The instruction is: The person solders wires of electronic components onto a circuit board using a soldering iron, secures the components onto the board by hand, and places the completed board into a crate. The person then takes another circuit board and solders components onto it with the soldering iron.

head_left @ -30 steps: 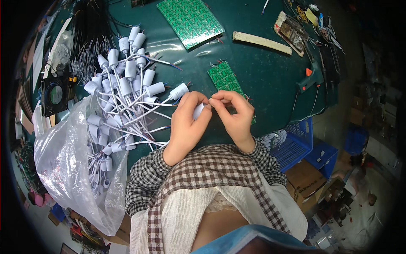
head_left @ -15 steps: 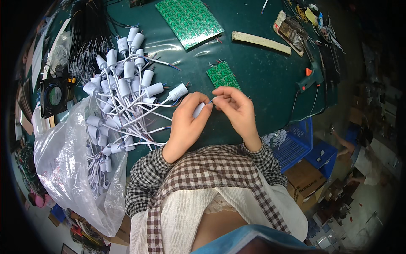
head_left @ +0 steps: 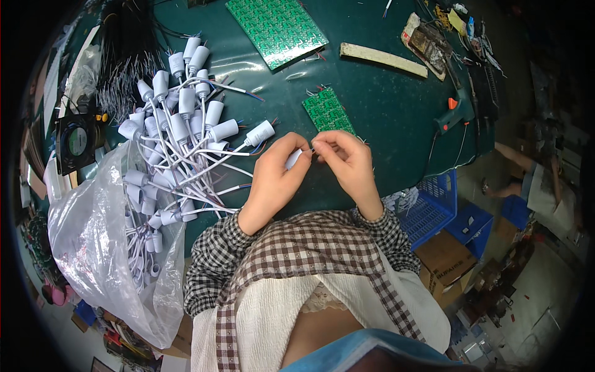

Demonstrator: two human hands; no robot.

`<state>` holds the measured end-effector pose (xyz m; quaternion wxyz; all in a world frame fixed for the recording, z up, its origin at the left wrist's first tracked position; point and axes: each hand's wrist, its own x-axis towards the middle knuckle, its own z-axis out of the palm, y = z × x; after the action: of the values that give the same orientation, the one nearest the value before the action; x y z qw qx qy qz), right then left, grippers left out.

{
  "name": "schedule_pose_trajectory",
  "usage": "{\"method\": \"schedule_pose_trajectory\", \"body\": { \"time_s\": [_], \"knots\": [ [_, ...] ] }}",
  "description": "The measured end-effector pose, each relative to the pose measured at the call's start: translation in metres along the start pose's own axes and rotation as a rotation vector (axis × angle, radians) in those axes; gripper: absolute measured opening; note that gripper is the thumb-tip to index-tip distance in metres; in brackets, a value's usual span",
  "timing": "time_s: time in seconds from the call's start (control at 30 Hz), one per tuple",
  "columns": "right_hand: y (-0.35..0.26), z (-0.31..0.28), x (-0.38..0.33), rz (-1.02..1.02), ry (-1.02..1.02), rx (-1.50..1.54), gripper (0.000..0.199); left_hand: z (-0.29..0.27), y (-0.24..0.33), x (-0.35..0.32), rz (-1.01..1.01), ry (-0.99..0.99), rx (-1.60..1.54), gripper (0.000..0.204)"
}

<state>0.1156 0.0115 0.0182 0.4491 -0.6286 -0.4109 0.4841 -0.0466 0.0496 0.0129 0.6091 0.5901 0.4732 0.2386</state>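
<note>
My left hand [head_left: 274, 178] is closed around a white lamp socket [head_left: 294, 159], most of it hidden by the fingers. A thin wire end [head_left: 312, 149] pokes out toward my right hand [head_left: 350, 166], whose thumb and index finger pinch it. The fingertips of both hands almost meet at the near edge of the green table. Just beyond my right hand lies a small green circuit board panel [head_left: 328, 110] with a few wire ends along its far edge. A loose white lamp socket [head_left: 260, 132] rests beside my left hand, its coloured wires reaching toward the knuckles.
Many corded white sockets [head_left: 186, 102] pile up at left, spilling from a clear plastic bag [head_left: 93, 229]. A bundle of black wires [head_left: 127, 56] and a fan [head_left: 77, 141] lie beyond. Farther off are a large circuit panel [head_left: 276, 31], a pale strip [head_left: 383, 60] and a glue gun [head_left: 455, 111].
Both hands stay nearly in place, fingers shifting slightly at the wire. A reddish wire end shows between them where a blue one showed before. At far right, another person has moved further into view.
</note>
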Motion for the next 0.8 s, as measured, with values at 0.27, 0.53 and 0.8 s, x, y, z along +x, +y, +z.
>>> {"method": "schedule_pose_trajectory", "body": {
  "time_s": [0.27, 0.53, 0.8],
  "knots": [
    [0.002, -0.026, -0.004, -0.367, 0.135, -0.811, 0.054, -0.009, 0.006, 0.010, 0.074, 0.177, 0.295, 0.012],
    [-0.001, -0.094, 0.007, -0.230, 0.608, -0.601, 0.042, -0.009, 0.012, 0.020, 0.086, 0.138, 0.266, 0.011],
    [0.034, -0.227, 0.044, 0.290, 0.974, -0.895, 0.076, -0.021, -0.001, 0.039, 0.300, 0.195, 0.271, 0.009]
  ]
}}
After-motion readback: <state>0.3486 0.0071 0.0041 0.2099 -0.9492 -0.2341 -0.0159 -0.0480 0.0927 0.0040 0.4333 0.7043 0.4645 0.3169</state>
